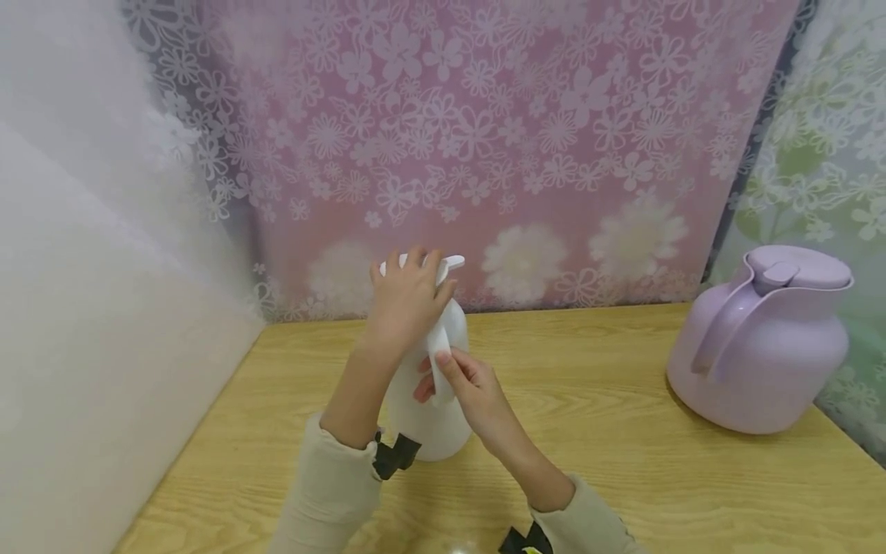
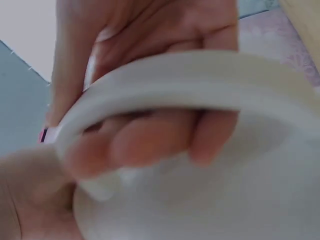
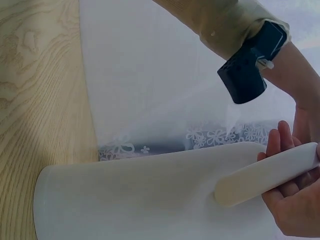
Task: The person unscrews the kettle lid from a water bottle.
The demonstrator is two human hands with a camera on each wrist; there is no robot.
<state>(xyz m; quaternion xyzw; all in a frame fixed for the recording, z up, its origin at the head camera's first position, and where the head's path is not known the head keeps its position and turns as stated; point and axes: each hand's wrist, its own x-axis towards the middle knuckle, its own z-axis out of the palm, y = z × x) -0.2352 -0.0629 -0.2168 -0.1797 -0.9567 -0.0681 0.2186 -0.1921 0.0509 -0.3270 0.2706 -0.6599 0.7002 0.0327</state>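
A tall white thermos jug (image 1: 431,431) stands upright on the wooden table, its loop handle (image 1: 439,362) turned toward me. My right hand (image 1: 477,396) grips that handle, with the thumb on the near side and the fingers passed through the loop. In the left wrist view, fingertips (image 2: 155,140) show beneath the curved handle. My left hand (image 1: 407,300) lies over the jug's top from above, its fingers bent over the white lid (image 1: 394,264). A pale spout or lever tip (image 1: 454,261) sticks out to the right past those fingers. The palm hides most of the lid.
A lilac thermos jug (image 1: 757,354) with a lid and handle stands at the table's right side. Behind the wooden table (image 1: 574,385) hangs a pink flowered sheet (image 1: 484,154); a white wall (image 1: 104,269) borders the left. A black camera (image 3: 250,65) is strapped to the left wrist.
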